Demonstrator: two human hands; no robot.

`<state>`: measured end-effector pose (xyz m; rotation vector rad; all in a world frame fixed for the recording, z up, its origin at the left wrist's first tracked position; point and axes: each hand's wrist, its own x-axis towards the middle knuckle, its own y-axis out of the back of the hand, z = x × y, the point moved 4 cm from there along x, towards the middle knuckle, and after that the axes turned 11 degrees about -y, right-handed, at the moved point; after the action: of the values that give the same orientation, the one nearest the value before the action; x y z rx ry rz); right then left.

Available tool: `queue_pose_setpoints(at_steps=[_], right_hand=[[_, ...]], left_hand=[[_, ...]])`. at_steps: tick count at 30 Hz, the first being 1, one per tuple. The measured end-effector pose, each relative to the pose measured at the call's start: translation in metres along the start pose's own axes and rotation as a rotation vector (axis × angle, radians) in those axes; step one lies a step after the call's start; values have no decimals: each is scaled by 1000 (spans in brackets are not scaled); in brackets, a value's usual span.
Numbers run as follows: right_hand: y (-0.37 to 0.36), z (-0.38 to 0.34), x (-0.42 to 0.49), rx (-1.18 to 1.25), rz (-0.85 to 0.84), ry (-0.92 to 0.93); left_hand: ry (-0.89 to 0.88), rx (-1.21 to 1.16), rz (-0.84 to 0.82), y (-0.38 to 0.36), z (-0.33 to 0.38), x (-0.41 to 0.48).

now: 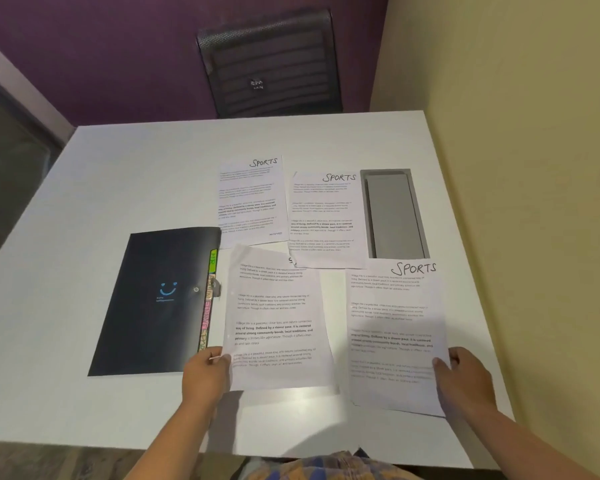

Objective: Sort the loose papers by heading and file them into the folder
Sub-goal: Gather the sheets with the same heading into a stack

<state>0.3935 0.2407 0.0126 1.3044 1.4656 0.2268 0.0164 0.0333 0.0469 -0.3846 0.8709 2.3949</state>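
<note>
A black folder (153,303) with a blue smile mark and coloured index tabs (208,303) on its right edge lies closed on the white table (118,168). Several printed sheets lie to its right. Two at the back, one (252,199) and another (326,220), are headed SPORTS. My left hand (205,374) pinches the lower left edge of the near middle sheet (278,320), whose heading is mostly covered. My right hand (465,379) holds the right edge of the near right sheet (392,334), also headed SPORTS.
A grey rectangular recess (394,216) is set into the table at the back right. A black mesh chair (271,64) stands behind the far table edge. A yellow wall (534,133) runs along the right side. The table's near edge is just below my forearms.
</note>
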Motion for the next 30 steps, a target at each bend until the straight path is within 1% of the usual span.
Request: queue_pose_setpoints(at_steps=[2, 4, 8, 11, 12, 13, 14, 15, 16, 17, 19, 20, 21, 24, 25, 28, 30], right_hand=[[10, 0, -7, 15, 57, 56], [22, -4, -18, 79, 111, 77], [44, -14, -53, 157, 116, 145], [63, -22, -83, 274, 171, 114], [67, -21, -86, 343, 191, 122], [69, -24, -92, 429, 190, 94], [70, -22, -95, 516, 176, 60], [70, -23, -102, 639, 115, 69], [66, -30, -106, 711, 78, 76], [63, -38, -111, 746, 54, 115], [52, -69, -131, 800, 2, 131], [43, -85, -140, 805, -29, 137], [33, -99, -148, 797, -99, 179], [3, -130, -170, 773, -129, 195], [-8, -136, -173, 760, -163, 199], [-36, -156, -187, 671, -278, 181], [-51, -163, -194, 660, -341, 166]], left_hand=[[-25, -41, 25, 12, 3, -2], [-63, -53, 49, 25, 5, -5], [-77, -122, 125, 54, 1, -10], [-72, -226, 156, 71, -3, -8], [-80, -247, 154, 76, -2, -6], [-85, -268, 146, 79, -1, -4], [-90, -287, 131, 82, 1, -1], [-98, -303, 119, 85, 4, 2], [-112, -314, 108, 87, 8, 6], [-132, -325, 100, 89, 12, 10], [-156, -356, 64, 90, 20, 15], [-161, -378, 35, 89, 26, 16], [-164, -391, 0, 87, 31, 15], [-178, -417, -111, 81, 42, 11], [-183, -415, -148, 81, 45, 11], [-213, -376, -246, 78, 46, 10], [-227, -317, -296, 76, 46, 7]])
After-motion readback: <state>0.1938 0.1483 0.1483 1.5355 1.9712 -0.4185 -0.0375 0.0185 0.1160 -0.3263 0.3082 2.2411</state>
